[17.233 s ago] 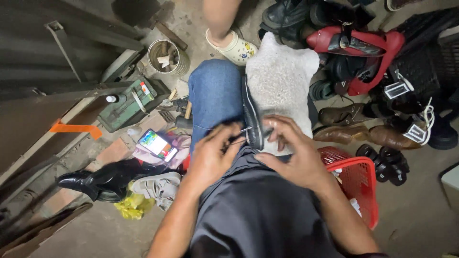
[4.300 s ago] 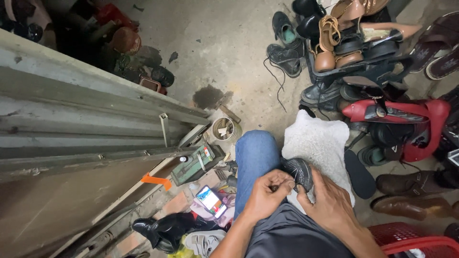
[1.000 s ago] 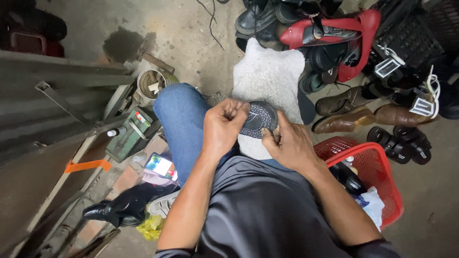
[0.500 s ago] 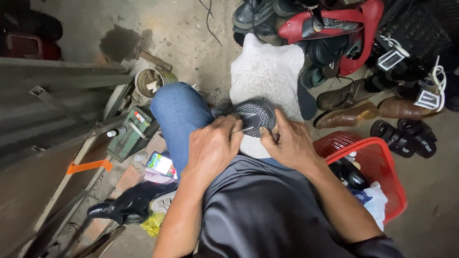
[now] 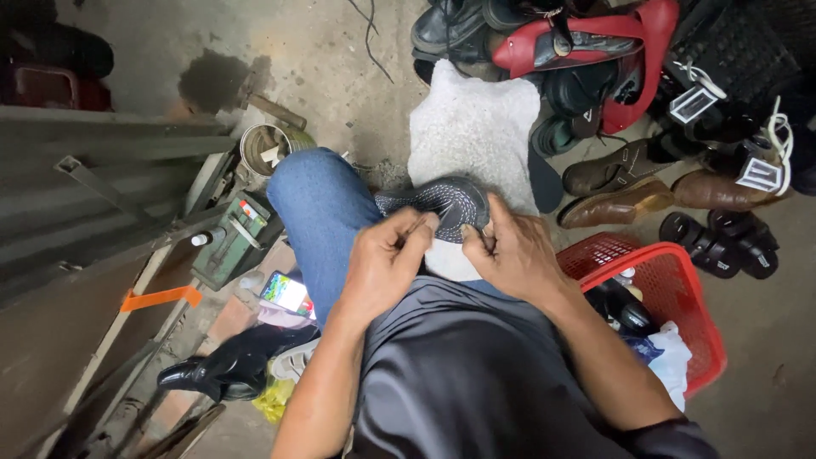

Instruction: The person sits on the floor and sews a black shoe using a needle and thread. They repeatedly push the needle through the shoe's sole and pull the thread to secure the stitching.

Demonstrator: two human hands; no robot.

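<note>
The fingers (image 5: 422, 226) of the left hand (image 5: 387, 263) are pressed together in a pinch at the near rim of a dark shoe sole (image 5: 442, 206); whatever thin thing they nip is too small to tell. The fingers (image 5: 484, 242) of the right hand (image 5: 514, 255) are curled against the sole's edge at its 4 o'clock side, thumb on top, gripping it. The sole lies tread up, patterned with pale dotted lines, on the person's lap between the two hands, resting partly on the blue-jeaned knee (image 5: 319, 212) and partly on a white fleecy cloth (image 5: 472, 127) that spreads from it toward 12 o'clock.

From the sole, at 9 o'clock, beyond the knee, stands a green metal box (image 5: 234, 242), and at 10 o'clock a round tin (image 5: 263, 149) sits on the concrete floor (image 5: 340, 51). At 8 o'clock a lit phone (image 5: 287, 293) lies near the thigh, and further that way a glossy black shoe (image 5: 229, 370) lies on its side beside a yellow scrap. At 4 o'clock a red plastic basket (image 5: 680, 297) holds dark items and a white cloth. At 3 o'clock brown leather shoes (image 5: 620, 183) lie in a row, with black sandals (image 5: 714, 242) just past them. At 1 o'clock a red shoe (image 5: 586, 47) tops a heap of dark footwear.
</note>
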